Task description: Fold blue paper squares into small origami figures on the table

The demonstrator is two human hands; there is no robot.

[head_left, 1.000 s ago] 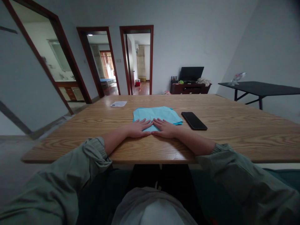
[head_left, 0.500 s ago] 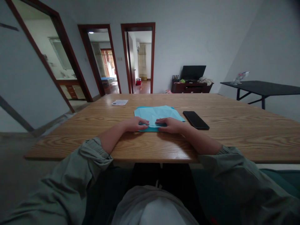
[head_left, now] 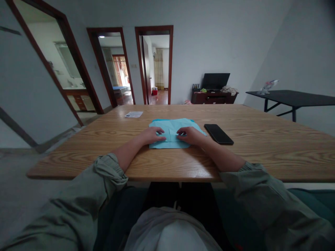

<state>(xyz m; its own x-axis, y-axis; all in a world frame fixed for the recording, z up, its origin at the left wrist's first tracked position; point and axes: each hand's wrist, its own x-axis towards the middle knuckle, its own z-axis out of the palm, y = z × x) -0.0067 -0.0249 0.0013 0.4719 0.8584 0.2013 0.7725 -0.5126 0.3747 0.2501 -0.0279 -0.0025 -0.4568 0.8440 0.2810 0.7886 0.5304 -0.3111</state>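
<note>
A folded sheet of light blue paper (head_left: 173,124) lies flat on the wooden table in front of me, with creases across its middle and a strip along its near edge. Darker blue shows at its far corners. My left hand (head_left: 154,135) rests over its left part, thumb and fingers apart. Over the right part is my right hand (head_left: 190,135), its fingers bent and parted from the thumb. The fingertips of both hands point toward each other, with a crease between them. Neither hand grips the paper; parts of it are hidden beneath them.
A black phone (head_left: 218,134) lies right of the paper on the wooden table (head_left: 104,139). Farther back on the left is a small printed card (head_left: 134,114). A black table (head_left: 295,97) with a clear plastic item stands at the right, and a television (head_left: 216,81) at the back wall.
Both hands have moved slightly away from me over the paper and their fingers have lifted from its near edge. The near strip of paper now shows light blue, where it was darker.
</note>
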